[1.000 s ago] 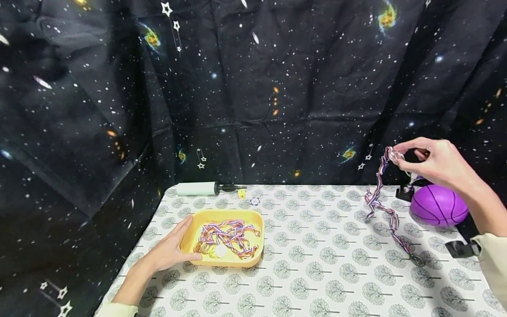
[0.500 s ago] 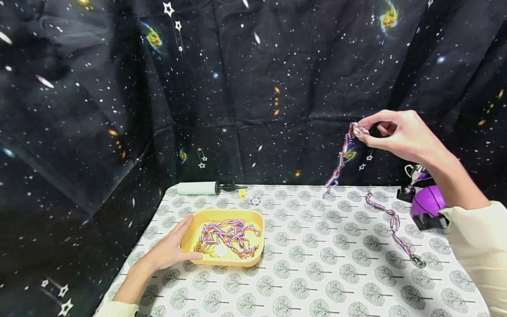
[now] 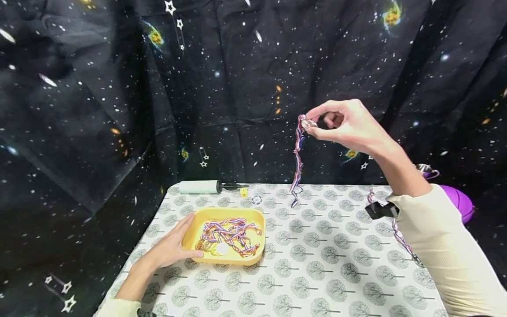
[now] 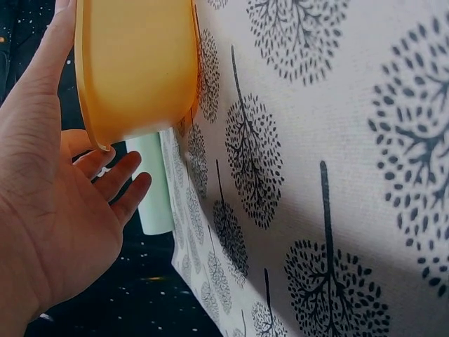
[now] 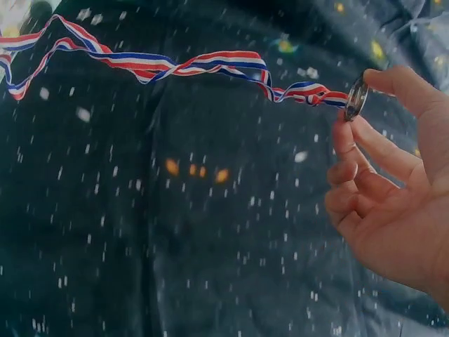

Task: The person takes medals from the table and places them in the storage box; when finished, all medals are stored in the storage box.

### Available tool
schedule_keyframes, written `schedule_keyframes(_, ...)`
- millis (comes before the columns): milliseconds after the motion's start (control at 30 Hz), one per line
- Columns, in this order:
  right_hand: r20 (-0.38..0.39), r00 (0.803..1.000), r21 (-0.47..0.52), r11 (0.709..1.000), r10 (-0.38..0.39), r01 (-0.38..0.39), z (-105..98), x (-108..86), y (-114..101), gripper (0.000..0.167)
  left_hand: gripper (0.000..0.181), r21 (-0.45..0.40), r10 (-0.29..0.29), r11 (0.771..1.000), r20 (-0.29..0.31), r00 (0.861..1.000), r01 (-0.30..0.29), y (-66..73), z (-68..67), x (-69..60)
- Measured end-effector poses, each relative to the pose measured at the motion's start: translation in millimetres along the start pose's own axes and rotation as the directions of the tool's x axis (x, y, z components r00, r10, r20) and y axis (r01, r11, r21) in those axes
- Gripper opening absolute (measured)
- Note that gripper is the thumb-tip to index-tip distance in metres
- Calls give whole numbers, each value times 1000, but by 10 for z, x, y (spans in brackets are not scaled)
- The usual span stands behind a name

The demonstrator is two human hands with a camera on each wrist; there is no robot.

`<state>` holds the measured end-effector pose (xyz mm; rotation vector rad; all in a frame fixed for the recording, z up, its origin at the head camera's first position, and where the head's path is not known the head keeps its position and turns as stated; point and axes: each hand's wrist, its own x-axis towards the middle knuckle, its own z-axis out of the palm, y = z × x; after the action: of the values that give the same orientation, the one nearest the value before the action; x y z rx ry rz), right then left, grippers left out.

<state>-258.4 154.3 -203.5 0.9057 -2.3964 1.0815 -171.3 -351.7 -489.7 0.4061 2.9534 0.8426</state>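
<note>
High above the table in the head view, my right hand (image 3: 352, 125) pinches a round medal (image 3: 309, 124) between thumb and fingertips. Its red, white and blue ribbon (image 5: 217, 63) hangs twisted below the hand. My left hand (image 3: 170, 248) holds the left end of a yellow plastic tub (image 3: 253, 260), thumb over the front rim and fingers along the side wall. Inside the tub lie tangled striped ribbons (image 3: 233, 233) and gold-coloured medals (image 3: 211, 247). The left wrist view shows the tub's wall (image 4: 140, 70) with the fingers beside it.
Another medal's ribbon (image 3: 402, 240) lies on the right, partly behind my right sleeve. A purple ball (image 3: 459, 202) and a trophy cup (image 3: 425, 169) stand behind that arm. At the back left lie a hand pump (image 3: 200, 186), a yellow tag (image 3: 244, 192) and a poker chip (image 3: 256, 200).
My right hand has carried the medal leftward and upward, away from the ball and trophy; its ribbon has lifted clear of the other one. The left hand stays at the tub.
</note>
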Motion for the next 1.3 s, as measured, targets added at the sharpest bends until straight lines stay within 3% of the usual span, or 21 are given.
schedule_keyframes(467, 71, 993, 125, 989, -90, 81, 613, 210, -241, 19, 128, 14, -24, 1000, -2, 1000, 24, 31, -13, -16)
schedule_keyframes(1067, 243, 968, 160, 987, -56, 17, 1321, 106, -140, 25, 128, -6, -24, 1000, 1, 1000, 25, 22, 11, -10)
schedule_keyframes(1300, 282, 959, 132, 990, 19, -58, 1670, 88, -3, 24, 128, -2, -25, 1000, 1, 1000, 25, 32, 9, -9)
